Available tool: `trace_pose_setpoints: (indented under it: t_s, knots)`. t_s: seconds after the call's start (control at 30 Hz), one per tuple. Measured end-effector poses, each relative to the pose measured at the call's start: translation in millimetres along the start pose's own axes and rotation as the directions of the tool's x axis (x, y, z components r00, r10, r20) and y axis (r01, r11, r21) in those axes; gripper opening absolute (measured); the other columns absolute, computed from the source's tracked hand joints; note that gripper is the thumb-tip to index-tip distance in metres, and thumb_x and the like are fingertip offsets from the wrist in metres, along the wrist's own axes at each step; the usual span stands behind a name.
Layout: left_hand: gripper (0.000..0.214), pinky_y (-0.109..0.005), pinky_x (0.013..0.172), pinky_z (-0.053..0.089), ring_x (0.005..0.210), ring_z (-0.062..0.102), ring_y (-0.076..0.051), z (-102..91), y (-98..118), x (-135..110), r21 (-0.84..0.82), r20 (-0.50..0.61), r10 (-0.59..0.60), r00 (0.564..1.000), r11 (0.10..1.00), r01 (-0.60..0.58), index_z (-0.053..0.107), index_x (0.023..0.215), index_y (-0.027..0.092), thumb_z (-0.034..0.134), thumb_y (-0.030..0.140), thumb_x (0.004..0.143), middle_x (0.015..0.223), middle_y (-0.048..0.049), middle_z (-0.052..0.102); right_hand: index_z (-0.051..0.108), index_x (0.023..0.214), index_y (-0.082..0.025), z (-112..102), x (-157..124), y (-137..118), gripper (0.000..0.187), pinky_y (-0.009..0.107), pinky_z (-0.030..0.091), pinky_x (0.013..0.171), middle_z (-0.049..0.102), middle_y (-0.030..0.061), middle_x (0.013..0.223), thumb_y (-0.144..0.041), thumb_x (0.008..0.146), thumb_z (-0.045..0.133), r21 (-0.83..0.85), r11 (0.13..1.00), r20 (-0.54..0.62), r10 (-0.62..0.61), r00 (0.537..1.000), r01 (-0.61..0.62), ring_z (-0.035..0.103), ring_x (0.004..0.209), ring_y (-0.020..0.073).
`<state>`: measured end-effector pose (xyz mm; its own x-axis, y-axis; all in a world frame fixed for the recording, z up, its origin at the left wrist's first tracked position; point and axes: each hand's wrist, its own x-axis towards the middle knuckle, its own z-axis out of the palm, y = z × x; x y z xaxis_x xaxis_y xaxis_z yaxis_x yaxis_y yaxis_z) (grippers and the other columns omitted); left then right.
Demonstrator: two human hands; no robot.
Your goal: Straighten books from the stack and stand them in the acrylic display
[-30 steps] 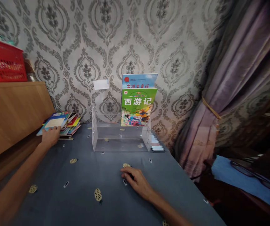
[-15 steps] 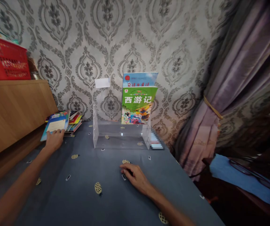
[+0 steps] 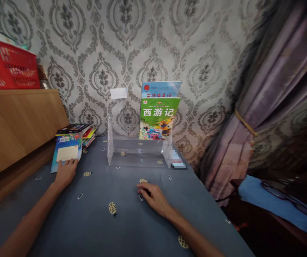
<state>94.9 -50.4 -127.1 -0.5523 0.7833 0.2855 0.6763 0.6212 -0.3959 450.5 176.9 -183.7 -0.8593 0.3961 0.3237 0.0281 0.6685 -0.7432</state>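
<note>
With its far end apparently propped by the book stack, the blue book lay under the left hand's extended fingers, grip unclear; the right hand rested empty, half-curled, on the counter.

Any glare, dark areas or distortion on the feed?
Head view, centre: faint glints on the clear book rack, legible title on the green book. Head view, left: small print unreadable on the blue book under the left hand, edge-stretched red basket. Head view, right: pixelated patch beside the rack, deep shadow beyond the tablecloth.
</note>
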Motion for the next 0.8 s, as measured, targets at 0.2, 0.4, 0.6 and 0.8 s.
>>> trace_pose_setpoints:
  t_s: [0.2,0.4,0.6,0.8]
  knots:
    - [0.053,-0.059,0.099,0.040,0.113,0.062,-0.035,3.7,1.0,-29.0,0.005,0.006,0.014,1.000,1.000,-0.014,0.062,0.129,0.012,0.033,0.002,0.085,0.126,-0.0200,0.066,0.071,0.111,-0.020,0.8,0.2,-0.1,0.028,0.036,0.054,0.085,0.076,0.0076,0.093,-0.026,0.094,0.050,-0.006,1.000,-0.015,-0.026,1.000,0.026,0.071,0.088,0.0215]
    - [0.055,-0.054,0.103,0.042,0.118,0.062,-0.031,13.2,-5.6,-63.7,-0.079,0.058,0.030,0.998,0.997,-0.025,0.062,0.133,0.017,0.031,0.007,0.088,0.131,-0.0143,0.066,0.070,0.112,-0.018,-0.5,-0.4,-3.1,0.028,0.036,0.054,0.085,0.076,0.0091,0.097,-0.024,0.094,0.049,-0.009,1.000,-0.002,-0.028,1.000,0.028,0.071,0.090,0.0220]
    - [0.050,-0.057,0.105,0.041,0.123,0.059,-0.032,22.4,-12.0,-90.2,-0.202,0.030,-0.017,0.999,0.979,0.023,0.064,0.130,0.019,0.031,0.030,0.094,0.130,-0.0130,0.067,0.070,0.112,-0.019,1.5,-1.2,1.2,0.028,0.036,0.055,0.084,0.076,0.0092,0.097,-0.024,0.094,0.049,-0.010,0.999,-0.004,-0.030,1.000,0.030,0.071,0.090,0.0221]
    - [0.057,-0.041,0.103,0.047,0.120,0.062,-0.027,28.1,-41.6,-68.8,-0.484,0.147,-0.037,0.988,0.869,0.105,0.069,0.121,0.022,0.030,0.053,0.094,0.129,-0.0085,0.068,0.070,0.112,-0.020,2.7,-1.2,4.3,0.028,0.036,0.055,0.084,0.076,0.0087,0.097,-0.025,0.094,0.050,-0.009,0.999,-0.016,-0.045,0.999,0.045,0.071,0.089,0.0215]
